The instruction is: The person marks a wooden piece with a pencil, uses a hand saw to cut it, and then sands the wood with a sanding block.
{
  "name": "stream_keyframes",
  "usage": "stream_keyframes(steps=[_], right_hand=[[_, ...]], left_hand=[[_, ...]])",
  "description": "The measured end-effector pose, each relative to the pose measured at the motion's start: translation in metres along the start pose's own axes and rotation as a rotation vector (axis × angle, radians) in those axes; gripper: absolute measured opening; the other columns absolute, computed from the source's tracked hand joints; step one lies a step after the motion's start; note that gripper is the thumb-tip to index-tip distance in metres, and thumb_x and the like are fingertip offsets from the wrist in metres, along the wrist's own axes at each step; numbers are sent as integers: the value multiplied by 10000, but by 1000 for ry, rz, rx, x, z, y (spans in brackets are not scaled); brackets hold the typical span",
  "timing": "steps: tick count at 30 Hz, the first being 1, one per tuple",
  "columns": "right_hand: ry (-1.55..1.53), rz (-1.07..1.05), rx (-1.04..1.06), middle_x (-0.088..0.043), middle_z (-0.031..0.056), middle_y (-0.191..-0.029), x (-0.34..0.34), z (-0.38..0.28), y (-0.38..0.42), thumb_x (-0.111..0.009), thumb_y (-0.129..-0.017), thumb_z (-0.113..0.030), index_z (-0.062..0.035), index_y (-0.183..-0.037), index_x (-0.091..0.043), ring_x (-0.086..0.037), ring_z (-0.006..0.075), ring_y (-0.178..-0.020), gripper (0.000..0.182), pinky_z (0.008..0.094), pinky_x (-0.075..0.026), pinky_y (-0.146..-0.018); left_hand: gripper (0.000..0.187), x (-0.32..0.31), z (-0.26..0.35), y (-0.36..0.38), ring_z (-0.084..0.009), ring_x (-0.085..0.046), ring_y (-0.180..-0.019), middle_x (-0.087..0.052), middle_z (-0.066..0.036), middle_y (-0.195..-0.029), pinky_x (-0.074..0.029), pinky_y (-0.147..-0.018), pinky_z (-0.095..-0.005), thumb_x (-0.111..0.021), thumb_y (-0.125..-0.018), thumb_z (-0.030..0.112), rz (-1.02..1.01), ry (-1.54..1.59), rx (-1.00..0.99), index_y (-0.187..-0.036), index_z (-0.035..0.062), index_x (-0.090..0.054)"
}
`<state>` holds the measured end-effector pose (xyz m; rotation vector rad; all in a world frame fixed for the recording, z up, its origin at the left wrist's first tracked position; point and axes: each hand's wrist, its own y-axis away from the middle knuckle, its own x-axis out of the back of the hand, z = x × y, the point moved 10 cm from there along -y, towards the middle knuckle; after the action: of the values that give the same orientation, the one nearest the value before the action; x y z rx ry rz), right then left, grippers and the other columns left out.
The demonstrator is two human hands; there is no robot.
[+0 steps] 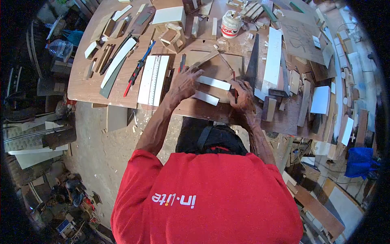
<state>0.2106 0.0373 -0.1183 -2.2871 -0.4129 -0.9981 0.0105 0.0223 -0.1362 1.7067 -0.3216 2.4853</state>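
Between our hands, the nearer-edge middle of the table has two narrow, flat white strips, the upper one and the lower one, slanted side by side with a gap between them. Lying apart like this, both edges of each are in plain sight. Our left hand is low at their left ends, fingers bent and close together, perhaps to steady the upper strip; we cannot tell whether they grip it or only rest there. Our right hand is at the other ends, its fingers drawn narrow around a slim, red-and-black pencil-like stick, held near upright, probably for control of its point.

Beneath lies a thin, flat brown board, which seems to serve as a backing. To the left, a graduated metal ruler rests lengthwise on a long white panel, likely for easy reach. Farther left is a long blue, black and red tool. Beyond the board, a white tub with a red label stands upright, well away from our elbows, on the wide brown wooden table.
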Motion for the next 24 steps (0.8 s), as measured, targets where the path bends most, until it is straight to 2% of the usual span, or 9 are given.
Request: stream_keyframes(steps=[4,6,8,9,12,17,19,22,24], right_hand=[[-77,26,-93,-636,178,-1072,12,-11,-3,-659,-746,-166,-67,-1103,-627,-545,382,-1062,372,456,-447,-911],[-171,118,-259,-638,186,-1041,23,-7,-1,-626,-806,-136,-42,-1086,-627,-556,390,-1019,296,451,-455,-894],[-184,162,-173,-642,192,-1012,28,-9,-1,-587,-865,-132,-20,-1070,-625,-572,386,-975,236,443,-450,-900],[-234,129,-224,-644,196,-1002,30,-9,0,-566,-885,-152,-20,-1070,-622,-583,376,-973,235,435,-454,-893],[-285,89,-303,-646,203,-988,39,-14,1,-506,-925,-188,5,-1078,-609,-605,356,-944,268,416,-463,-869],[-480,136,-440,-671,165,-909,39,-10,11,-436,-965,-212,31,-1071,-606,-636,285,-871,315,386,-471,-830],[-529,11,-463,-684,132,-893,25,-10,11,-460,-965,-207,19,-1072,-622,-639,235,-862,298,360,-472,-819],[-523,-72,-454,-675,143,-912,6,-7,11,-524,-931,-248,-41,-1058,-634,-667,252,-820,267,357,-505,-741],[-515,-107,-383,-679,157,-922,1,-13,5,-534,-928,-211,-23,-1055,-640,-663,249,-852,250,352,-498,-770]], left_hand=[[352,23,16,-16,-329,-534,-1097,-578,-106,-1177,-458,-930,-421,-730,-758,194,-9,-33,32,-1086,101,-641],[333,27,18,-33,-327,-536,-1096,-583,-111,-1167,-462,-920,-423,-738,-761,225,-26,-40,45,-1053,89,-652],[337,4,21,-48,-331,-557,-1057,-630,-122,-1067,-473,-889,-421,-757,-743,317,-358,-41,79,-958,74,-667],[363,1,25,-55,-339,-610,-945,-666,-136,-911,-503,-803,-440,-758,-727,388,-330,-44,28,-851,58,-670],[370,-19,22,-64,-343,-645,-819,-675,-141,-799,-521,-731,-444,-759,-717,397,-421,-71,10,-799,47,-671],[329,-41,11,-74,-332,-662,-780,-683,-134,-793,-534,-690,-430,-771,-696,368,-441,-153,0,-806,65,-703],[319,-36,17,-77,-324,-666,-787,-687,-128,-797,-537,-692,-420,-779,-681,361,-416,-211,-26,-822,81,-716],[319,-37,19,-78,-311,-675,-794,-695,-113,-806,-543,-675,-412,-801,-637,348,-471,-211,12,-827,100,-730],[358,-33,19,-81,-306,-680,-794,-702,-107,-817,-547,-667,-408,-821,-595,353,-415,-204,37,-831,99,-733]])
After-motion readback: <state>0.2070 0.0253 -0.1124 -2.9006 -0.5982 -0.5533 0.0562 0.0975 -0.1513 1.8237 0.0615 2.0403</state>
